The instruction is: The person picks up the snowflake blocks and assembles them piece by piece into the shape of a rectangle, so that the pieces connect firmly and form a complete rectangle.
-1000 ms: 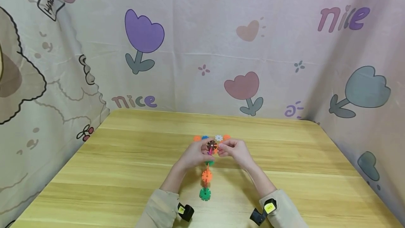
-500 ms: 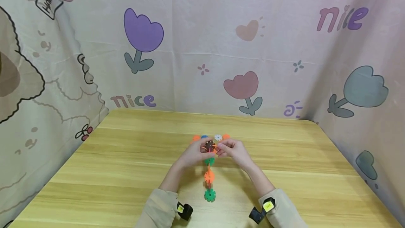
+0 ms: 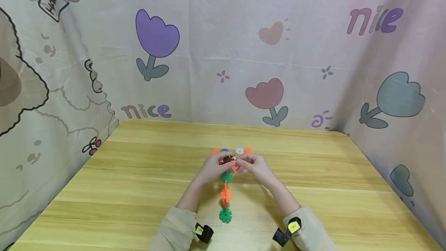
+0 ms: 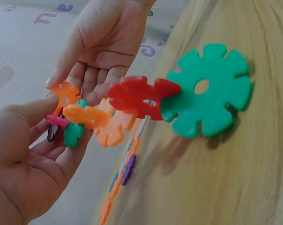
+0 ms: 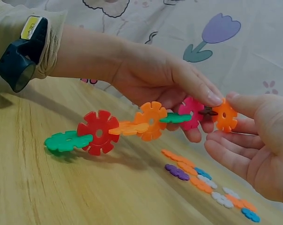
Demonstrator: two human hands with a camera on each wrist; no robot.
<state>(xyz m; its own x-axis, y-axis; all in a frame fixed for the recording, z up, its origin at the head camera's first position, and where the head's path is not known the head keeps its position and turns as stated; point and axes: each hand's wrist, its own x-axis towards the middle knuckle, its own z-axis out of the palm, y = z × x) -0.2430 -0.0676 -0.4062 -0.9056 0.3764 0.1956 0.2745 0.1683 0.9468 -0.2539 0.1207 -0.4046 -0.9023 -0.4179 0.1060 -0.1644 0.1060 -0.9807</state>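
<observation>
A chain of notched plastic snowflake discs hangs between both hands above the table. From its lower end it runs through a green disc (image 5: pixel 66 140), a red disc (image 5: pixel 98 133), two orange ones, a second green one and a pink disc (image 5: pixel 190 114) to a brown disc (image 5: pixel 208 111). My left hand (image 3: pixel 211 169) grips the chain around the pink and brown discs, its fingers partly hiding them. At the top end, my right hand (image 3: pixel 257 165) pinches an orange disc (image 5: pixel 225 115) that meets the brown one edge to edge. Both thumbs are close together there.
Several loose discs lie flat on the wooden table (image 3: pixel 139 173) beyond the hands, among them a purple disc (image 5: pixel 177 172), a white disc (image 5: pixel 222 199) and a blue disc (image 5: pixel 250 215). A printed curtain (image 3: pixel 209 30) stands behind the table's far edge.
The hands have drawn slightly closer together, bringing the orange disc against the brown one. The chain's lower end swung right, then back left, and the brown disc has tilted.
</observation>
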